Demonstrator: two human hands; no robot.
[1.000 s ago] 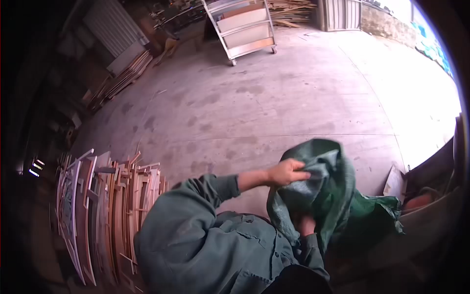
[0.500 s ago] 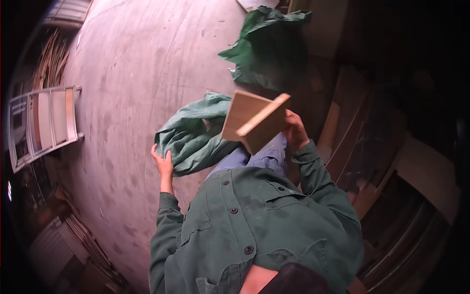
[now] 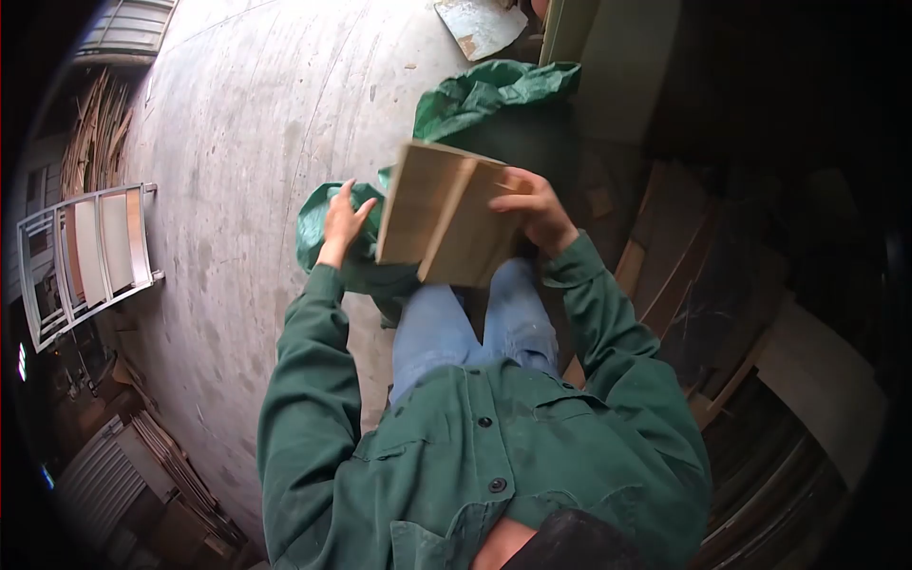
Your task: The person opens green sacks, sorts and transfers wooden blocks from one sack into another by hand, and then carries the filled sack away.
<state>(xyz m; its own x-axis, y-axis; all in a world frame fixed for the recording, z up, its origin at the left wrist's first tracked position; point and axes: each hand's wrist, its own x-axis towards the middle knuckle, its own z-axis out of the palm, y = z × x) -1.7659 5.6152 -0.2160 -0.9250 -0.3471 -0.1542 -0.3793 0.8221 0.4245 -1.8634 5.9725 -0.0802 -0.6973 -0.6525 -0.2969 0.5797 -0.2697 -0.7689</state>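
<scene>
Above my knees is a light wooden piece [image 3: 472, 228], made of flat panels with a narrow raised strip running across its face. My right hand [image 3: 540, 211] grips its right edge, with the fingers curled over the face. My left hand [image 3: 344, 226] is just left of the wooden piece, fingers and thumb apart. Behind and below that hand slumps a crumpled green sack [image 3: 312, 226], partly covered by the hand and the wood; whether the fingers touch it I cannot tell. A second green sack [image 3: 456, 104] stands beyond the wooden piece, its top edge bunched up.
Concrete floor [image 3: 237, 190] stretches ahead and left. At the left are a metal rack [image 3: 90, 256] holding panels and a pile of thin wood strips [image 3: 98, 133]. Boards [image 3: 655, 266] lean in the dark at the right. A pale sheet [image 3: 480, 24] lies at the far end.
My right hand has brought the wooden piece left and turned it to show its strip-side face. My left hand has moved up and right, away from the near sack's left edge; that sack has sagged.
</scene>
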